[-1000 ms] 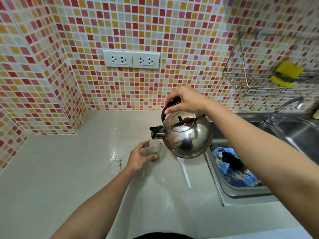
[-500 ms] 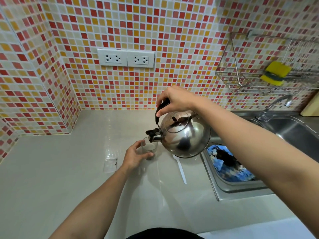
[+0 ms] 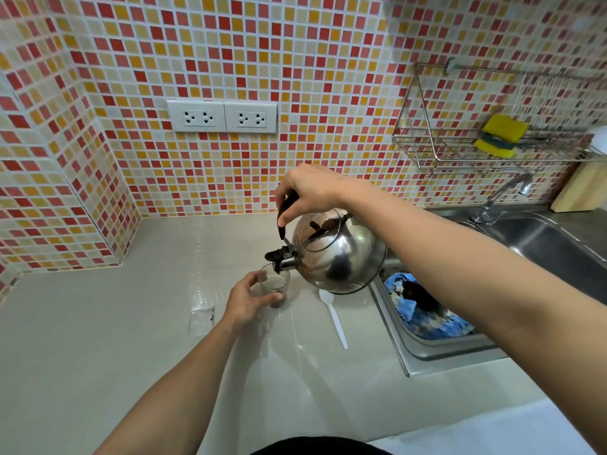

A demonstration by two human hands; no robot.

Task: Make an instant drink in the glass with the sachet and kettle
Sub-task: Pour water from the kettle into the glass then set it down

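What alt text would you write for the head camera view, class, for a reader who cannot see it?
A right hand tilts a steel kettle over a glass that the left hand steadies on a grey counter. A white spoon lies beside it.

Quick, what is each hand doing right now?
Left hand: closed around the glass.
Right hand: closed on the kettle handle.

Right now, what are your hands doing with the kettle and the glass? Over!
Right hand gripping kettle handle, spout tipped over glass. Left hand steadying glass on counter. Brownish liquid inside. Spoon beside it, nothing blocking.
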